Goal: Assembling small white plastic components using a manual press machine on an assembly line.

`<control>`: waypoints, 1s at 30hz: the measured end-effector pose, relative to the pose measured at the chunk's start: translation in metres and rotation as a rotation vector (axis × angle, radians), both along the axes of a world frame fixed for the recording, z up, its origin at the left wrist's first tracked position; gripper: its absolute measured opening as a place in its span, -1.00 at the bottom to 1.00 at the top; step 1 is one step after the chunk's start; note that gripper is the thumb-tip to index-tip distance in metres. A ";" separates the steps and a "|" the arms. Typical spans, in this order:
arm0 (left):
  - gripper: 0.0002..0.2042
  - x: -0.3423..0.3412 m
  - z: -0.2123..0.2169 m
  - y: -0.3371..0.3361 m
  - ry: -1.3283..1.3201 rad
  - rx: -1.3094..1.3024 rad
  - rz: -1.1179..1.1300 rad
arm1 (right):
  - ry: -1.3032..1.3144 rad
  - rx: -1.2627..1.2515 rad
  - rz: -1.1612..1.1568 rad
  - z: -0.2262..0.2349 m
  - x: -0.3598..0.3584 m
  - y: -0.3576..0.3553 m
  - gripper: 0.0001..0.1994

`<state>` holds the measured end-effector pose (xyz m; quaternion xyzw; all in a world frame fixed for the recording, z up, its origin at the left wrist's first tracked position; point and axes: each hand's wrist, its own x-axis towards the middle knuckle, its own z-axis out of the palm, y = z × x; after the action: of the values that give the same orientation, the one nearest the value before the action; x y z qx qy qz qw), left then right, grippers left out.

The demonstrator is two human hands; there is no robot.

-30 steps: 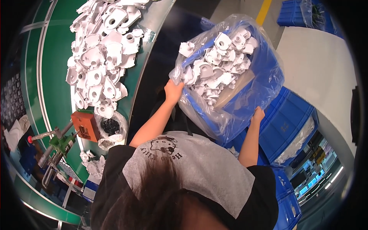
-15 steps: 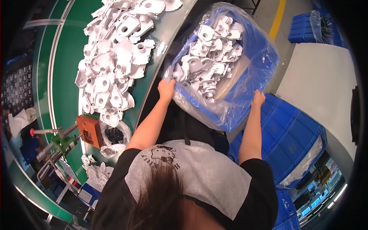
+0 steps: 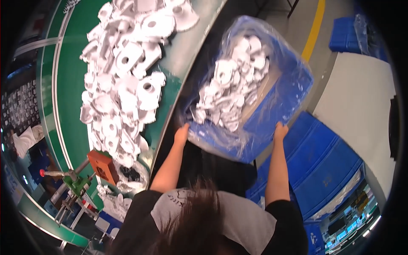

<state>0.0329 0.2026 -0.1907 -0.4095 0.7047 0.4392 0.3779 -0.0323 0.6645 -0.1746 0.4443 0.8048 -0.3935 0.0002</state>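
A blue plastic bin (image 3: 272, 121) lined with a clear plastic bag (image 3: 242, 146) stands slantwise in front of me. White moulded plastic parts (image 3: 229, 91) are heaped along its left and middle. At the near left corner, my left hand (image 3: 181, 134) is closed on the bin's edge and the liner there. My right hand (image 3: 280, 130) is closed on the near right corner. The fingers curl over the edge, so whether they grip the rim or only the bag is partly hidden. Both arms reach out nearly straight.
On the left, a green-topped bench (image 3: 176, 55) carries a long pile of similar white parts (image 3: 123, 85). Nearer are an orange block (image 3: 102, 166) on a green clamp fixture (image 3: 77, 183) and a bag of dark pieces (image 3: 131, 174). Stacked blue crates (image 3: 323, 165) stand to the right.
The bin, bench and hands all appear lower in the picture, with the view shifted. Both hands keep their hold on the bin's near corners.
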 end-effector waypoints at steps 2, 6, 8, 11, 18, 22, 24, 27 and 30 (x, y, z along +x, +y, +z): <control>-0.46 -0.016 0.002 0.017 0.517 -0.349 0.215 | -0.115 0.027 0.092 -0.006 0.011 0.023 -0.67; -0.33 -0.069 -0.035 -0.017 0.636 -0.370 -0.078 | -0.223 0.182 0.196 0.003 0.001 0.040 -0.39; -0.33 -0.112 -0.036 -0.021 0.683 -0.362 -0.053 | -0.325 0.301 0.222 0.035 -0.035 0.010 -0.34; -0.33 -0.153 -0.048 -0.003 0.738 -0.278 -0.007 | -0.188 0.574 0.319 0.074 -0.082 -0.015 -0.37; -0.32 -0.147 -0.024 0.007 0.776 -0.176 0.048 | 0.593 0.165 0.932 0.200 -0.292 -0.204 -0.57; -0.32 -0.148 0.004 0.009 0.797 -0.143 0.041 | 0.753 0.145 1.185 0.244 -0.409 -0.340 -0.61; -0.31 -0.149 0.028 0.025 0.807 -0.144 0.030 | 0.759 0.256 1.275 0.233 -0.455 -0.385 -0.51; -0.31 -0.141 0.069 0.067 0.800 -0.170 0.017 | 0.396 0.435 1.252 0.224 -0.455 -0.446 -0.35; -0.35 -0.128 0.105 0.077 0.517 -0.053 -0.239 | 0.328 0.488 1.284 0.217 -0.442 -0.455 -0.34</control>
<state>-0.0956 0.2792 -0.0852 -0.2079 0.8322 0.4628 0.2238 -0.4738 0.2092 0.0429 -0.1962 0.9628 -0.1856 0.0113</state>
